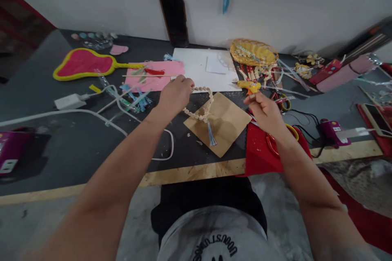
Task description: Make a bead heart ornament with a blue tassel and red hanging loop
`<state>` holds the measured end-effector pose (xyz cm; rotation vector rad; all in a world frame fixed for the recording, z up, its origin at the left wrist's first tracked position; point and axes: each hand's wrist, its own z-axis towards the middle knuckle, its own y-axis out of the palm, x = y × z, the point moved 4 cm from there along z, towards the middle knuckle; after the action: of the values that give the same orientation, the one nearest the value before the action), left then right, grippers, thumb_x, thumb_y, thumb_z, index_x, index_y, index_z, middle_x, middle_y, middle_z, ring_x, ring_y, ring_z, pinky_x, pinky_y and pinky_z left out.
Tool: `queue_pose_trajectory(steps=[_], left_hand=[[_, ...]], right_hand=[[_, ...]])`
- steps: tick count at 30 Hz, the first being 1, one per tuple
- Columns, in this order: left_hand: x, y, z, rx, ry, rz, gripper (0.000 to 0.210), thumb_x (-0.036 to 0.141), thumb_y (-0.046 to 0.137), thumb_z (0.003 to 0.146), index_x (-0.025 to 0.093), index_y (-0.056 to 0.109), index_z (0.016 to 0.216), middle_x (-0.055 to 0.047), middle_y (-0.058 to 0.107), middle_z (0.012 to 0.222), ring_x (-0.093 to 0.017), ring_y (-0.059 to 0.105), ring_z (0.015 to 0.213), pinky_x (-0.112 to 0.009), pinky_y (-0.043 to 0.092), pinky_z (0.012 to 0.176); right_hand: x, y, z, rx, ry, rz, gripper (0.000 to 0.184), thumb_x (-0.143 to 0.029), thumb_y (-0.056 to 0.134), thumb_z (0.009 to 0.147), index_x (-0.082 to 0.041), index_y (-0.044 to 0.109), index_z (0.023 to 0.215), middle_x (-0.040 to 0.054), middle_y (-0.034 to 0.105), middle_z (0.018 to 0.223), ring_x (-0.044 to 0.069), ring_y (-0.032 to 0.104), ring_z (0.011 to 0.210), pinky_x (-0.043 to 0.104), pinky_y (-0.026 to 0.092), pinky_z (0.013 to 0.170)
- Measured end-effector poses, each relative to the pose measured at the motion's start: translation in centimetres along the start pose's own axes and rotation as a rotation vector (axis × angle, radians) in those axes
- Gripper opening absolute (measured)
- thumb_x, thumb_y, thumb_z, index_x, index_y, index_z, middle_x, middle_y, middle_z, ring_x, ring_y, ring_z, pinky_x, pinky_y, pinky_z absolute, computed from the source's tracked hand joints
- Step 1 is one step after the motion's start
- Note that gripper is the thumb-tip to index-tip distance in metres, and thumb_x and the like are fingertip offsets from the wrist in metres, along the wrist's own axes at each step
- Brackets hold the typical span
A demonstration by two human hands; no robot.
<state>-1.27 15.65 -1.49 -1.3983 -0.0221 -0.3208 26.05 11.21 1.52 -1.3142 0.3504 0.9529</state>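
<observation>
Between the fingers of my left hand (pixel 180 89) is the upper left side of a beige braided cord loop (pixel 210 104). A light blue tassel (pixel 211 133) hangs from the loop's lower end over a brown square card (pixel 231 124). My right hand (pixel 265 112) is closed at the handle of a small yellow hot glue gun (pixel 249 85), whose nozzle points left toward a white board (pixel 190 59). Part of the handle is hidden by my fingers.
At the left lie a pink-and-yellow fan shape (pixel 88 64), a pink sheet (pixel 159 81) and a white charger (pixel 70 101) with its cable. A phone (pixel 175 20) leans on the wall. Rightward are a wicker basket (pixel 254 52), red cloth (pixel 263 151), scissors (pixel 283 102) and a purple box (pixel 335 132).
</observation>
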Motion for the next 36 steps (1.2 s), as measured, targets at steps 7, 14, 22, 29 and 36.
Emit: queue_pose_trajectory(steps=[7, 14, 22, 29, 36], left_hand=[[0.7, -5.8, -1.9, 0.156, -0.046, -0.01, 0.022, 0.019, 0.048, 0.094, 0.019, 0.062, 0.111, -0.013, 0.061, 0.121, -0.029, 0.056, 0.118, -0.048, 0.045, 0.105], [2.4, -10.9, -2.9, 0.249, -0.073, 0.061, 0.022, 0.02, 0.053, 0.096, 0.014, 0.063, 0.115, -0.012, 0.062, 0.123, -0.03, 0.053, 0.126, -0.047, 0.044, 0.109], [3.9, -15.6, -5.3, 0.409, -0.032, 0.149, 0.025, 0.023, 0.054, 0.094, 0.015, 0.067, 0.114, -0.006, 0.061, 0.118, -0.03, 0.055, 0.127, -0.047, 0.044, 0.109], [4.7, -17.6, -6.9, 0.467, -0.059, 0.163, 0.025, 0.032, 0.052, 0.096, 0.029, 0.067, 0.115, -0.004, 0.061, 0.125, -0.029, 0.057, 0.123, -0.047, 0.049, 0.107], [5.6, -18.6, -8.9, 0.466, -0.055, 0.126, 0.033, 0.036, 0.046, 0.099, 0.027, 0.067, 0.123, -0.005, 0.061, 0.126, -0.029, 0.057, 0.124, -0.048, 0.048, 0.107]], right_hand=[[0.1, 3.1, -1.3, -0.179, 0.036, -0.064, 0.023, -0.021, 0.043, 0.092, -0.017, 0.062, 0.105, 0.0051, 0.07, 0.091, 0.012, 0.05, 0.056, 0.026, 0.038, 0.06], [-0.7, 3.8, 0.2, -0.211, -0.016, -0.035, 0.029, -0.018, 0.038, 0.095, -0.015, 0.064, 0.108, 0.0082, 0.072, 0.097, 0.017, 0.064, 0.079, 0.029, 0.048, 0.076], [-1.1, 4.7, -4.0, -0.448, -0.31, -0.339, 0.025, -0.018, 0.058, 0.091, -0.013, 0.066, 0.115, 0.0157, 0.068, 0.112, 0.027, 0.059, 0.108, 0.046, 0.047, 0.099], [-1.1, 7.3, -7.5, -0.497, -0.412, -0.496, 0.014, -0.019, 0.057, 0.095, -0.015, 0.07, 0.099, 0.0126, 0.065, 0.101, 0.023, 0.06, 0.099, 0.035, 0.051, 0.089], [-4.8, 10.4, -5.0, -0.343, -0.378, -0.444, 0.035, -0.03, 0.038, 0.105, -0.016, 0.07, 0.103, 0.0101, 0.068, 0.098, 0.018, 0.066, 0.091, 0.027, 0.051, 0.083]])
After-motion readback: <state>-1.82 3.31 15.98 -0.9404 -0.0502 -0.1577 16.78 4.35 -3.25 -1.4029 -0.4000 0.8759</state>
